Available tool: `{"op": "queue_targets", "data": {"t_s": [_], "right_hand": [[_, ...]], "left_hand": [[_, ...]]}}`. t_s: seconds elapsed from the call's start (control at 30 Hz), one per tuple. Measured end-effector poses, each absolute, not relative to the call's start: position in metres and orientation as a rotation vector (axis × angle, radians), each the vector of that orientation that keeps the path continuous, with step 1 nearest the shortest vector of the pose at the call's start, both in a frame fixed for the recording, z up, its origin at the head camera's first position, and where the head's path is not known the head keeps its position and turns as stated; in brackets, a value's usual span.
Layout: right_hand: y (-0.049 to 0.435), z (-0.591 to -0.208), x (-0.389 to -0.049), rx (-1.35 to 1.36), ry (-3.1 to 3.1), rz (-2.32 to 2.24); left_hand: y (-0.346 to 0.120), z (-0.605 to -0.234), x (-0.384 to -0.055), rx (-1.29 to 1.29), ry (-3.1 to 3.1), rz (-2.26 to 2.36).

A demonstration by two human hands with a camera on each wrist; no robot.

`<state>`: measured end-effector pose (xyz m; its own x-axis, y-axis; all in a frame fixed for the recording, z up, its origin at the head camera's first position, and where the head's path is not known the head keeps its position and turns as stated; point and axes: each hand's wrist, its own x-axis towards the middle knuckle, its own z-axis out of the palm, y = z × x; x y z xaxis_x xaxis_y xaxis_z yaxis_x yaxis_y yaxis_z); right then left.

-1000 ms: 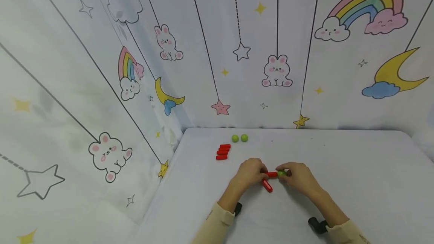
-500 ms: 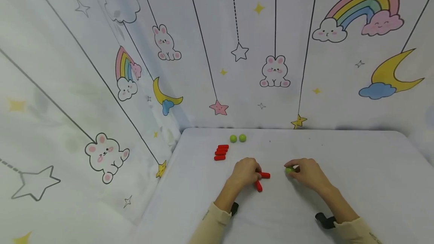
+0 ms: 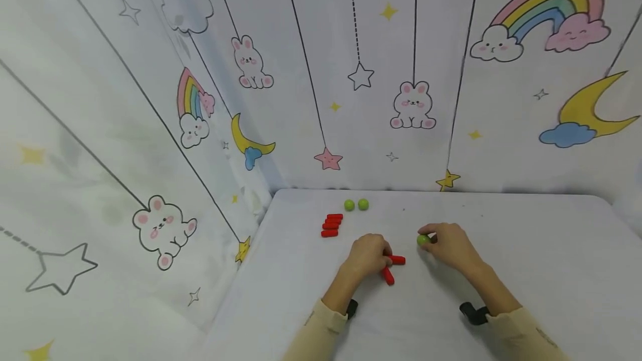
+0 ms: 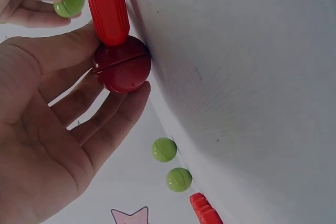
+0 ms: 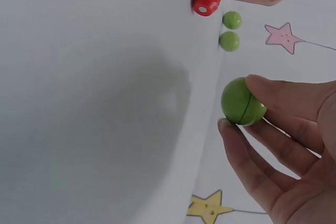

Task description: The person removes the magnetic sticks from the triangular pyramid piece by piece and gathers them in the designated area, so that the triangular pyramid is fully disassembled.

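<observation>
Head view is showing two hands working over a white desk (image 3: 526, 272), just below and to the right of the frame's middle. The left hand (image 3: 368, 255) is pinching a dark red ball (image 4: 123, 65) between thumb and fingers; in the left wrist view that ball is sitting at the upper left, with the end of a ridged red rod touching it. Around this hand in the head view, one red rod (image 3: 398, 260) is pointing right and a slanted red rod (image 3: 388, 276) is pointing toward the lower right. Near the centre right, the right hand (image 3: 448, 245) is holding a green ball (image 5: 241, 102) between thumb and fingertips, apart from the rods. Four red sticks (image 3: 330, 226) are lying side by side left of the hands, and two loose green balls (image 3: 363, 204) are resting just above them, near the desk's far edge. Behind, a white backdrop (image 3: 301, 127) is displaying printed rabbits, stars, moons and rainbows. Cream sleeves (image 3: 318, 322) are entering from the bottom edge.
</observation>
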<state>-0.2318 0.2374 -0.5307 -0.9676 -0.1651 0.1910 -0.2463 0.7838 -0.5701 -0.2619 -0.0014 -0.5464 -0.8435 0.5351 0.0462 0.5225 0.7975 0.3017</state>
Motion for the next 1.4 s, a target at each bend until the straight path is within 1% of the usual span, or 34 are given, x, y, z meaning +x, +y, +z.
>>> {"op": "queue_targets", "data": {"t_s": [0.27,0.47,0.9,1.4], "right_hand": [[0.229,-0.527,-0.252,0.323,-2.812,0.959],[0.224,-0.525,-0.268,0.373,-2.824,0.963],[0.206,-0.509,-0.310,0.464,-2.850,0.988],[0.195,-0.526,-0.360,0.505,-2.910,0.890]], "left_hand": [[-0.001,-0.545,-0.262,0.848,2.939,0.464],[0.000,-0.546,-0.260,0.792,2.913,0.490],[0.001,-0.545,-0.260,0.795,2.931,0.472],[0.002,-0.550,-0.262,0.793,2.980,0.386]]}}
